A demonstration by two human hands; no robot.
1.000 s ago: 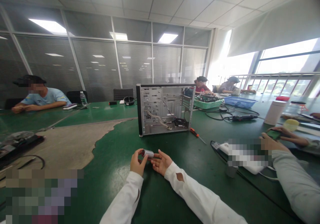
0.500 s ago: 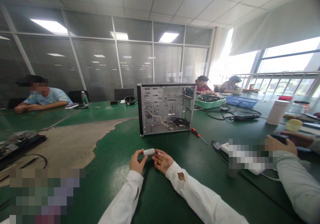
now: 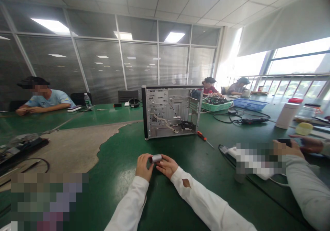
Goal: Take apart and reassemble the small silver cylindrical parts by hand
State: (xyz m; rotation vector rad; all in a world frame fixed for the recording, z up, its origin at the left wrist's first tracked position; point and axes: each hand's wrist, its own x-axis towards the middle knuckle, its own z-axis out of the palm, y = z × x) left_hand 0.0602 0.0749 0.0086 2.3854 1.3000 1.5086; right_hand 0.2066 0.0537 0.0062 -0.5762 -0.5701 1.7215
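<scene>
A small silvery cylindrical object is held between my two hands above the green table. My left hand grips its left end between thumb and fingers. The right end is pinched by my right hand, palm partly turned up. Beyond my hands stands an open metal computer case with loose cables inside. An orange and black screwdriver lies by the case's right front corner.
At right are a white power strip, a white bottle, and a person's hands with a dark device. Green and blue baskets stand behind. Dark parts lie at left; other people sit farther away.
The small object has shifted slightly right and turned, its left end now showing dark. My left hand has moved a little right and its fingers have curled more around that end.
</scene>
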